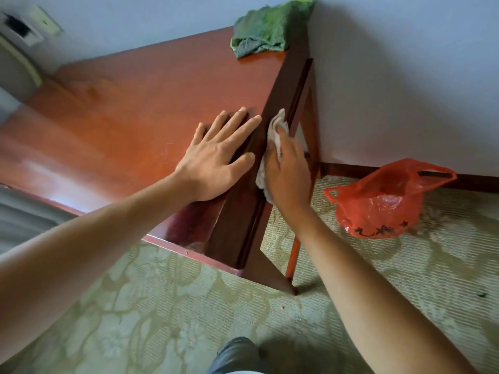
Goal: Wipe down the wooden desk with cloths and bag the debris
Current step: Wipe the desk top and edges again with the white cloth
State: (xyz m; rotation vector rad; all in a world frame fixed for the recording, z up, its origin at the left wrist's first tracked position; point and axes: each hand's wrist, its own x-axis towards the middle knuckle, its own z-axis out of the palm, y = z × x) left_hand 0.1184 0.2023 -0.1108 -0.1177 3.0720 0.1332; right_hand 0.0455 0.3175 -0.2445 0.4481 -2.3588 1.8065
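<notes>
My left hand [216,155] lies flat, fingers straight, on the counter [129,109] near its edge; my right hand [286,171] grips a white cloth [275,128] against the counter's dark side panel; a green cloth [267,28] sits at the far corner; a red bag [383,201] stands open on the carpet [162,306].

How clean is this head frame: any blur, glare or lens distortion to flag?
Head view: the left part of the desk is smeared by motion blur, with a pale glare patch near its front edge; the left hand, right hand, white cloth and red bag are fairly sharp; wide-angle distortion splays the desk edges and forearms; soft shadows fall beside the green cloth.
</notes>
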